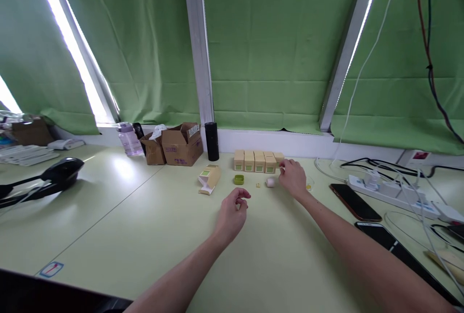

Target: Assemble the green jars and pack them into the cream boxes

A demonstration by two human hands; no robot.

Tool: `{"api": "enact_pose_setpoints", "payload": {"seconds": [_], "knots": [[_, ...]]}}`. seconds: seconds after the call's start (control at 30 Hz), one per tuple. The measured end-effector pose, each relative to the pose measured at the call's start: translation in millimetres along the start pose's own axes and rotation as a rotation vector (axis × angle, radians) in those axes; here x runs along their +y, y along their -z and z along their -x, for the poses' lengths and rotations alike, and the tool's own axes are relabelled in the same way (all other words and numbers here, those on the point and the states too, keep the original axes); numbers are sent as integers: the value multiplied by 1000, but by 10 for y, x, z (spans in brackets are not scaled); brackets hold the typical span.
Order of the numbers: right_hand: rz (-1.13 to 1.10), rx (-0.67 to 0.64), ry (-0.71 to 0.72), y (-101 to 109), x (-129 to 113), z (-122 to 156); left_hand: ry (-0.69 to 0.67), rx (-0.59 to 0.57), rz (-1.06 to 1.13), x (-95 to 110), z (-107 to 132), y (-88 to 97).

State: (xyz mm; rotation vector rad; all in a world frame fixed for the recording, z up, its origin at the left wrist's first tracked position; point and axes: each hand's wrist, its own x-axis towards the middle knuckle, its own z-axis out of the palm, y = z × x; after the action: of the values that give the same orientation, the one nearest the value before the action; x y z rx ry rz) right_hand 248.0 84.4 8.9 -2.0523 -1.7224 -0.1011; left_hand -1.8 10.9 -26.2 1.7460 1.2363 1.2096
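Observation:
My right hand (293,178) reaches to the right end of a row of several small tan boxes with green labels (254,161), fingertips touching the last box (279,159). My left hand (232,215) hovers over the pale green table (152,226) with its fingers curled; nothing I can make out shows in them. Between the hands lie a small green lid (238,179), a tiny yellowish piece (258,185) and a small pinkish-white object (270,182). An opened tan box (209,179) lies on its side to the left of the lid.
A black cylinder (211,141), two brown cartons (176,144) and a clear bottle (128,139) stand at the back. Two phones (354,201) and a power strip with cables (391,189) lie at the right. A black device (54,175) sits at the left.

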Motion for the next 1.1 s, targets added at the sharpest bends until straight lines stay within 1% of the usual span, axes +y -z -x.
{"api": "enact_pose_setpoints", "payload": {"seconds": [0.07, 0.17, 0.23, 0.33, 0.4, 0.47, 0.57, 0.63, 0.7, 0.77, 0.83, 1.0, 1.1], "knots": [[-59, -50, 30, 0, -115, 262, -3, 1, -35, -11, 1, -2], [-122, -177, 103, -28, -295, 647, -22, 4, -69, -36, -7, -5], [-137, -238, 144, -45, -400, 865, -42, 13, -92, -56, -15, -7], [-153, -317, 187, -54, -509, 1098, -53, 33, -133, -81, -31, -7], [-158, -320, 167, -62, -548, 1188, -53, 52, -145, -92, -53, 3], [-154, -286, 162, -79, -567, 1234, -47, 84, -141, -97, -92, 29], [-140, -242, 194, -111, -577, 1252, -32, 156, -160, -98, -196, 101], [-137, -234, 209, -125, -578, 1250, -47, 194, -223, -99, -293, 165], [-139, -236, 208, -126, -580, 1248, -37, 201, -317, -107, -406, 229], [-142, -242, 203, -115, -583, 1249, -50, 188, -418, -129, -529, 283], [-147, -251, 201, -97, -586, 1252, -27, 121, -532, -167, -658, 315], [-172, -266, 203, -80, -581, 1252, 45, 0, -579, -321, -946, 291], [-185, -264, 203, -94, -572, 1243, 76, -28, -607, -407, -1043, 244]]}}
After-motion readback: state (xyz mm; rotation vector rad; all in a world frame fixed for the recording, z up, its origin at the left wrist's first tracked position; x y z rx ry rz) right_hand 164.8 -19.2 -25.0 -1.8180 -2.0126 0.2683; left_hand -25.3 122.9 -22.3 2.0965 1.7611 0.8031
